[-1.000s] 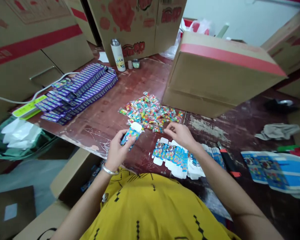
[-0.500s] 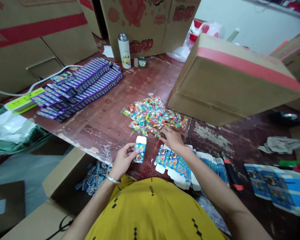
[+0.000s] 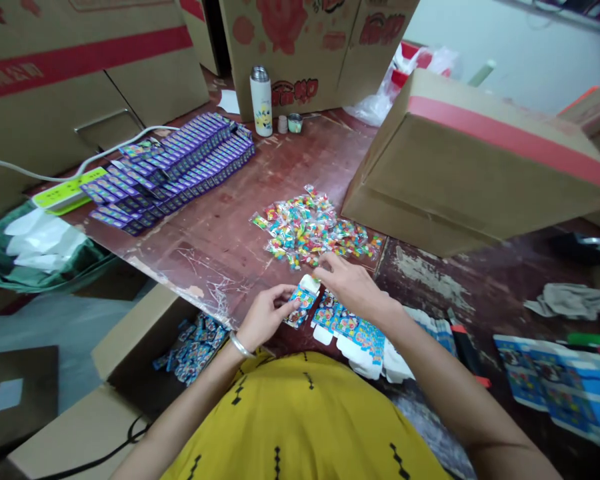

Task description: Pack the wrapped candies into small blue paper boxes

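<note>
A small blue box with a white open flap is gripped between the thumb and fingers of my left hand. At the flap, my right hand has its fingertips pinched; a small coloured bit shows beneath them, too small to make out. Beyond my hands lies a pile of small clear packets of colourful candy. Flat blue-and-white cartons lie in an overlapping row under and beside my right forearm.
Purple boxes stand in rows at the left, near a green power strip. A large carton occupies the right. A bottle stands behind. An open carton below the table edge holds filled-looking blue boxes.
My right hand has moved from the candy pile to the small box's opening. My left hand has shifted right with the box, which is now tilted. The view has turned slightly.
</note>
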A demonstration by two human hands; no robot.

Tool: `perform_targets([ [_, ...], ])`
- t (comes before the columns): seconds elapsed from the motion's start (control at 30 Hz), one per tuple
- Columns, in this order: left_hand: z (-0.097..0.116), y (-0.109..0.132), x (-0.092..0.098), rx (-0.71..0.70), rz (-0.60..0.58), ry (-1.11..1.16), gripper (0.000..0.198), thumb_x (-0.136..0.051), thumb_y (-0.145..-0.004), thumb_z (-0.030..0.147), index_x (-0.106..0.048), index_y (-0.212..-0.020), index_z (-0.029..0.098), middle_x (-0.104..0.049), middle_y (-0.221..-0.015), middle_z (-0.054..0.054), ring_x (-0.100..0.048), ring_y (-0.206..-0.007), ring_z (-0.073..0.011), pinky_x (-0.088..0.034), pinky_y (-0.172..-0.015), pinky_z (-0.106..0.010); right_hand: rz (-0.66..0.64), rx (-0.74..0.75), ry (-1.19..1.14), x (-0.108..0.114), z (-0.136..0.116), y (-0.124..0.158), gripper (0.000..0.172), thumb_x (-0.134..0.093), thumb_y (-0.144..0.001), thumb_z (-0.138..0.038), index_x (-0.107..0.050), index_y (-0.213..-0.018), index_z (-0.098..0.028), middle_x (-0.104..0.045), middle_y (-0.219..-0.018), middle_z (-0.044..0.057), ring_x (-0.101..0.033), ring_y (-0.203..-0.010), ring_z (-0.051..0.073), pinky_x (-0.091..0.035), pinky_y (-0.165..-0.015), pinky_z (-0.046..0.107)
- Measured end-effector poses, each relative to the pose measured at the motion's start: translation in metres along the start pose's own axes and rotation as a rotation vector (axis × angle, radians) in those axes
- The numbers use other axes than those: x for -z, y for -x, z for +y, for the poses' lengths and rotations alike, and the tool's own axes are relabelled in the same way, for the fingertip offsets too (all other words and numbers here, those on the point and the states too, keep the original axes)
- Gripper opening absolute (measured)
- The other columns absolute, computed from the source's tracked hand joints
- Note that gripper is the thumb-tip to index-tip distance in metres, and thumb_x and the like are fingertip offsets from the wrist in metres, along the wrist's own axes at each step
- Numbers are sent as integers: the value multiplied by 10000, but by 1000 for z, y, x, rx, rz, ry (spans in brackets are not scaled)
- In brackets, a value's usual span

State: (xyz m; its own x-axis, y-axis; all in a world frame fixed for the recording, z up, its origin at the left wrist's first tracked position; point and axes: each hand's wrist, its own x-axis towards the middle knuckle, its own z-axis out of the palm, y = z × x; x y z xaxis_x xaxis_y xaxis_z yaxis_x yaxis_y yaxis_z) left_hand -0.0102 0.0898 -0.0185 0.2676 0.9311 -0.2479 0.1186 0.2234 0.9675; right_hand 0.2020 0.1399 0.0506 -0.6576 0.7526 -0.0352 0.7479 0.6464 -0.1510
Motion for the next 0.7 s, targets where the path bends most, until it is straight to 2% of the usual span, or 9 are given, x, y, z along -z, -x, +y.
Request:
perform_targets([
  [0.13,4,-2,-4,3,18,41,344,-660,-785,356,-659,-1054,143,-700,-886,-67,-636,-787,-186,-517,-724,-286,-20,100,-88,5,-6,0,360,-448,-889,-90,-580,-1175,-264,-428,-1396,92,-562,-1081,227,-491,-761,309],
  [0.27,3,-2,-7,-25,44,56,331,-661,-787,344,-652,-1050,144,-697,-903,-67,-635,-803,-185,-515,-735,-286,75,72,-334,8,-1,1,513,-477,-883,-96,-456,-1365,-270,-507,-1357,89,-550,-1165,204,-493,-910,336],
  [0.37,4,-2,-10,-25,56,92,317,-655,-796,326,-638,-1052,139,-691,-928,-75,-638,-820,-184,-522,-746,-290,196,10,-502,8,2,2,358,-515,-904,-167,-567,-1251,-233,-617,-1198,74,-603,-1078,176,-499,-913,318],
  [0.47,9,-3,-15,-34,62,116,311,-655,-802,304,-629,-1062,134,-690,-963,-86,-641,-842,-186,-525,-756,-292,281,-52,-548,1,2,1,254,-511,-905,-158,-644,-1113,-221,-662,-1074,61,-635,-981,169,-507,-874,311],
  [0.6,13,-4,-19,-50,59,117,297,-655,-808,290,-626,-1060,135,-688,-972,-87,-643,-860,-191,-527,-768,-296,328,-125,-560,-9,0,-3,267,-554,-887,-160,-627,-1136,-222,-680,-999,38,-642,-872,144,-510,-806,268],
  [0.7,9,-2,-19,-47,47,103,283,-663,-801,270,-626,-1042,125,-684,-950,-86,-645,-848,-192,-527,-771,-301,302,-111,-476,-10,-2,-5,204,-582,-872,-173,-659,-1054,-219,-679,-943,33,-635,-841,152,-501,-780,273],
])
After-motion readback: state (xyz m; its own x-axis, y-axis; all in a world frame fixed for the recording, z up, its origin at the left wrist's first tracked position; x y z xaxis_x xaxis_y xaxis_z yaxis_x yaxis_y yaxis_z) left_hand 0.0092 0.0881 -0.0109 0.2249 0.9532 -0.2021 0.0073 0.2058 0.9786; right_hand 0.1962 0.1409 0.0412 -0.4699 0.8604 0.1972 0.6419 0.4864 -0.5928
